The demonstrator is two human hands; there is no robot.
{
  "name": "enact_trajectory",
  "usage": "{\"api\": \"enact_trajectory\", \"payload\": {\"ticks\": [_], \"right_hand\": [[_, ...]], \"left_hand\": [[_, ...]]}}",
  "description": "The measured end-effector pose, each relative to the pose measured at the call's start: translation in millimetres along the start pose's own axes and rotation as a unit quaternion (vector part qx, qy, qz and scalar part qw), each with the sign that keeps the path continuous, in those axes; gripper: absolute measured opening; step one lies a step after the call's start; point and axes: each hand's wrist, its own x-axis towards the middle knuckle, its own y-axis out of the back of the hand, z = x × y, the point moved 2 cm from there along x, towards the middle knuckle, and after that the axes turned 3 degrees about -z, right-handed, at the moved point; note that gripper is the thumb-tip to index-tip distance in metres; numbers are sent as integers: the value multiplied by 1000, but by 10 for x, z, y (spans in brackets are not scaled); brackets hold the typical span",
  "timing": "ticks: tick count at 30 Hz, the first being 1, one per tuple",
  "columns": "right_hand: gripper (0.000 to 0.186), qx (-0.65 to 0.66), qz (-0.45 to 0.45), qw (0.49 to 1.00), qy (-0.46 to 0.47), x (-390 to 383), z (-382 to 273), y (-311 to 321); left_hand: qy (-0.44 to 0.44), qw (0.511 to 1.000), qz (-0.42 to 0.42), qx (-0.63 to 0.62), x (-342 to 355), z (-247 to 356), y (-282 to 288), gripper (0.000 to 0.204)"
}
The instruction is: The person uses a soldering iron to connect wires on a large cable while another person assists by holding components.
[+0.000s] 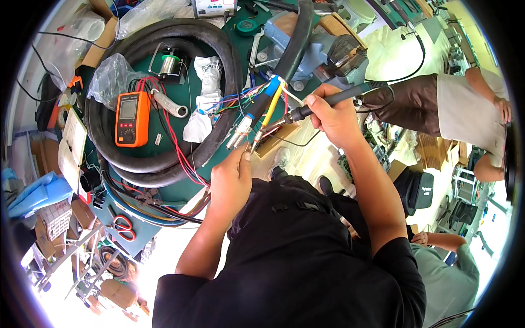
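Note:
My right hand (334, 117) grips the dark handle of a soldering iron (345, 94). Its tip points down and left, close to the end of a yellow-sleeved wire (270, 111). That wire comes out of a thick black cable (296, 46), wrapped in blue (267, 97) near its cut end. Silvery metal terminals (239, 133) sit beside the iron's tip. Just below the wire's end, my left hand (232, 176) is closed in a pinch; what lies between its fingertips is too small to make out. Thin coloured wires (235, 101) fan out leftward from the cable.
A coiled black cable (101, 136) takes up much of the green bench. Inside the coil are an orange meter (132, 119), a solder spool stand (168, 64) and a white packet (208, 101). Red-handled scissors (123, 228) lie near the edge. Other people (471, 109) are at the right.

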Motion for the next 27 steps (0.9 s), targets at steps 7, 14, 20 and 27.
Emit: {"api": "enact_trajectory", "payload": {"ticks": [7,14,20,27], "right_hand": [[23,14,-6,1000,-5,18,-52,-25],[23,19,-35,999,12,76,-7,-8],[24,-4,-54,998,22,133,-47,-29],[21,2,-60,997,41,169,-6,-25]], "left_hand": [[-29,998,46,20,-4,-13,-75,23],[-42,981,148,121,-178,165,-93,25],[35,986,161,13,-248,231,-292,12],[79,980,183,-27,-114,110,-467,11]]}}
